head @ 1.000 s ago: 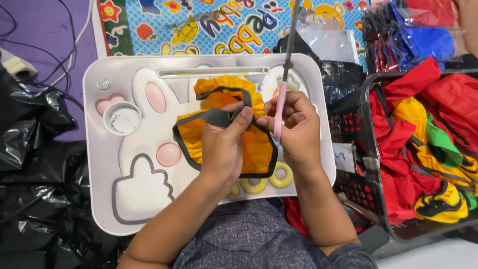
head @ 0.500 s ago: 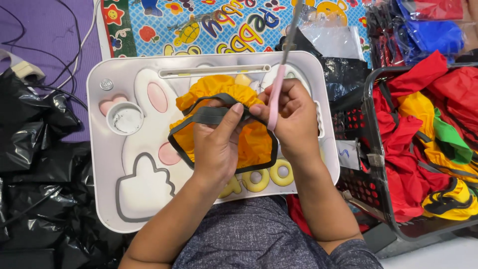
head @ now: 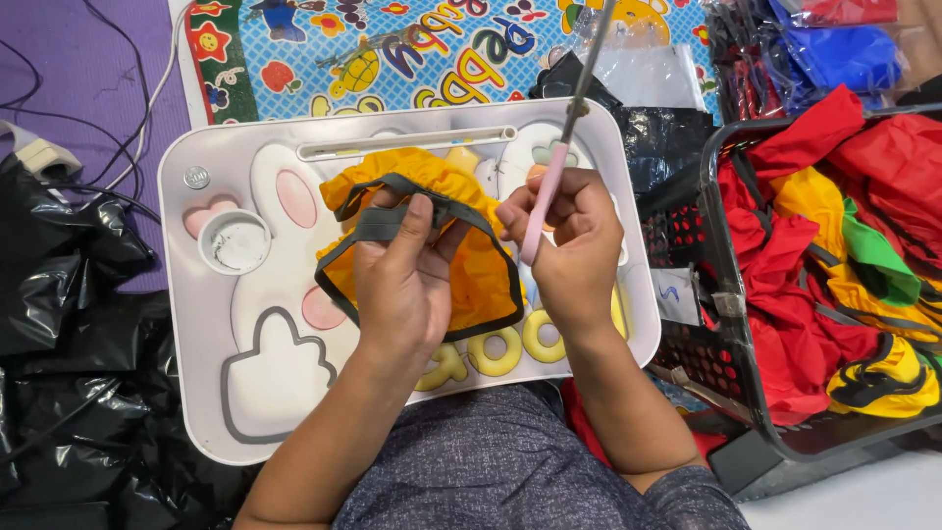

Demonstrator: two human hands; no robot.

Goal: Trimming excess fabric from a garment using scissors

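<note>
My left hand (head: pixel 402 285) pinches the dark grey trim band of an orange fabric piece (head: pixel 481 265) with my thumb on top, above a white lap tray (head: pixel 206 344) printed with a rabbit. My right hand (head: pixel 569 245) holds the fabric's right side and also grips a pink-handled tool (head: pixel 549 186) whose thin metal shaft points up and away. The fabric bunches between both hands, its grey edging looping below my left wrist.
A small white round cup (head: pixel 235 242) sits in the tray's left recess. A black basket (head: pixel 746 324) of red, yellow and green fabric pieces (head: pixel 844 236) stands at right. Black plastic bags (head: pixel 69 324) lie left, a colourful play mat (head: pixel 412 49) and cables beyond.
Both hands lifted and drew the fabric toward the tray's far side, bunching it. My left thumb slid onto the grey band and the tool tilted more upright.
</note>
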